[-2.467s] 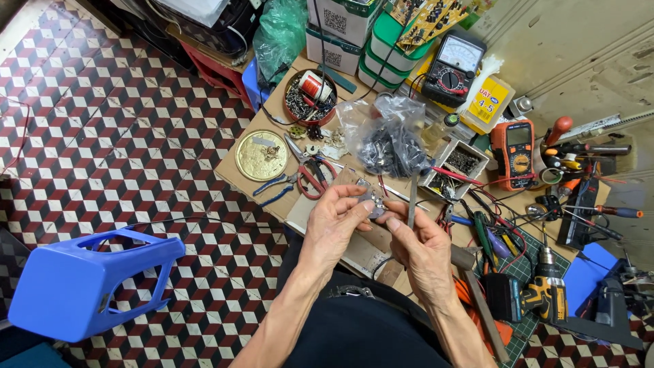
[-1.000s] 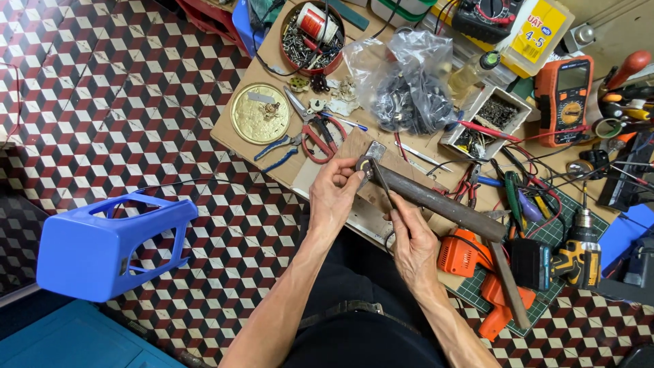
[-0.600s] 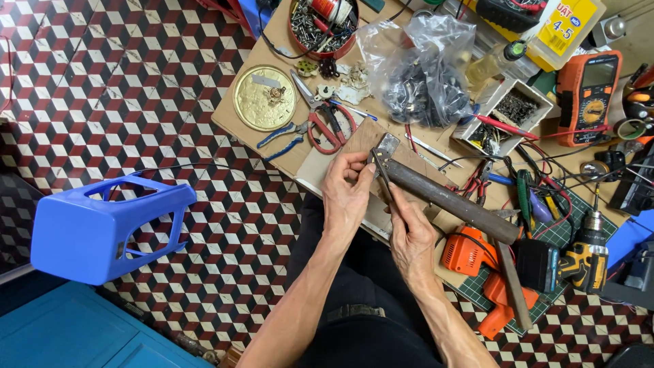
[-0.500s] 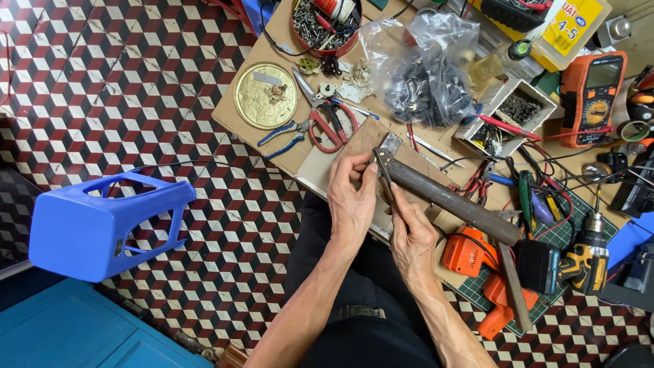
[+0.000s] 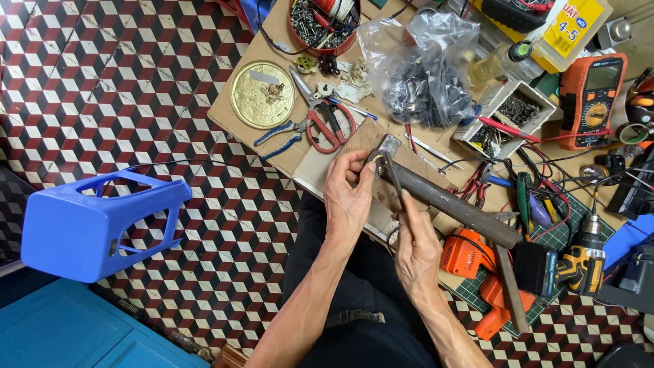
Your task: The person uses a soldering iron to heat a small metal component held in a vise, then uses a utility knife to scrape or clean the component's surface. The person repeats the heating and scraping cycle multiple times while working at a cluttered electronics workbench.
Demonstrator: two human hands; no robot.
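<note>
My left hand [image 5: 349, 197] pinches a small dark part with coloured wires [image 5: 376, 161] at the head of a hammer [image 5: 436, 194] that lies across a low wooden board. My right hand [image 5: 417, 247] grips a thin dark tool [image 5: 395, 182], its tip pointing up at that small part beside the hammer's metal head [image 5: 388, 146]. Both hands sit close together over a pale flat panel [image 5: 320, 170] at the board's near edge. A thin black wire loops between my hands.
A round brass lid [image 5: 261, 94], blue-handled pliers [image 5: 281, 136] and red-handled snips [image 5: 325, 121] lie to the left. A clear bag of dark parts [image 5: 424, 75], an orange multimeter [image 5: 591, 102], a cordless drill [image 5: 565, 267] and orange tools [image 5: 470, 253] crowd the right. A blue plastic stool [image 5: 95, 221] stands on the tiled floor.
The view has shifted, so the board sits higher and nearer. My hands came together at the hammer head; the right hand now points the thin tool at the small part.
</note>
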